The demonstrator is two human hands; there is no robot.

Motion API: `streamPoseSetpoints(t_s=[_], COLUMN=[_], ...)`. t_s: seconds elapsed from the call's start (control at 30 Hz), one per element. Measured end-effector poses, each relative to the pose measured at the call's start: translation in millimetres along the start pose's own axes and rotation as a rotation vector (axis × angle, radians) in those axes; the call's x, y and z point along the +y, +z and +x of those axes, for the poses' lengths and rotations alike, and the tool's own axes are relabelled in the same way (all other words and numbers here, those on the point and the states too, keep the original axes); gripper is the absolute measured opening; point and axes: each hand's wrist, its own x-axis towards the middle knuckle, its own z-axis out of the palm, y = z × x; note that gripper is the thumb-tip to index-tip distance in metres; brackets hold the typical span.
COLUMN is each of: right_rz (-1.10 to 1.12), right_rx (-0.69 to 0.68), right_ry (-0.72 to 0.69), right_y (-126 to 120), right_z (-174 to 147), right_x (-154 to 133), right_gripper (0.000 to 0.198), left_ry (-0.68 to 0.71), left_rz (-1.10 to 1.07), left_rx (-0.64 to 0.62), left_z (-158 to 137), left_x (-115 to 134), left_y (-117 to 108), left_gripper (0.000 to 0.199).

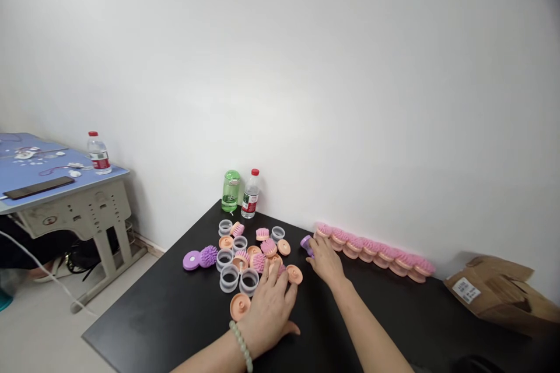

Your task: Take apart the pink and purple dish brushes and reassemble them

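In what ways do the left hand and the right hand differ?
The left hand wears a beaded bracelet; the right hand has a bare wrist. The left hand reaches over pink and peach pieces; the right hand holds a purple piece. Both show their backs to the camera.

A bracelet [240, 342] of pale green beads

The bracelet circles the left wrist just above the left hand [268, 310]. Its beads are round, milky and grey-green, much alike in size and set close together in one row, with a soft shine on their upper sides. The left forearm [210, 356] is uncovered as far as it shows. The right hand [324, 259] is ungloved, as is the left, and the right forearm [367, 326] is likewise bare down to the lower edge of the view. Fingers on both are slender; the nails are too small to make out.
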Motion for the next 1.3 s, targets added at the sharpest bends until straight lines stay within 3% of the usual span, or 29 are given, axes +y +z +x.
streamPoseSetpoints(t_s=[0.3, 0.53, 0.63, 0.77, 0.87, 1.0, 1.13, 1.23, 1.3], right_rz=[0.218, 0.822, 1.094, 1.441, 1.482, 1.341, 1.172, 1.159, 1.22], right_rx=[0.016, -0.145, -0.156, -0.144, -0.183, -0.137, -0.047, 0.009, 0.002], right_ry=[0.293, 0.162, 0.127, 0.232, 0.258, 0.221, 0.077, -0.003, 0.071], right_y=[-15, -38, -45, -47, -45, -46, -54, -55, -52], right_z=[-43, -90, -111, -128, -132, -132, -133, -134, -134], right_x=[-16, -41, -53, -57, -55, -53, -55, -57, -57], right_gripper=[0.025, 0.015, 0.03, 0.042, 0.041, 0.031, 0.027, 0.045, 0.062], left_ry=[-0.006, 0.084, 0.142, 0.061, 0.023, 0.0, -0.13, -0.186, -0.167], left_rz=[-0.079, -0.199, -0.309, -0.456, -0.494, -0.504, -0.56, -0.584, -0.58], left_rx=[0.064, 0.145, 0.113, 0.079, 0.104, 0.104, 0.03, 0.027, 0.054], left_z=[0, -2, -3, -6, -8, -9, -5, -3, -3], left_x=[-9, -6, -4, -2, -1, -1, 0, 0, 0], left_y=[-5, -9, -12, -18, -16, -10, -14, -19, -20], left_gripper=[0.086, 0.095, 0.077, 0.049, 0.042, 0.037, 0.038, 0.04, 0.037])
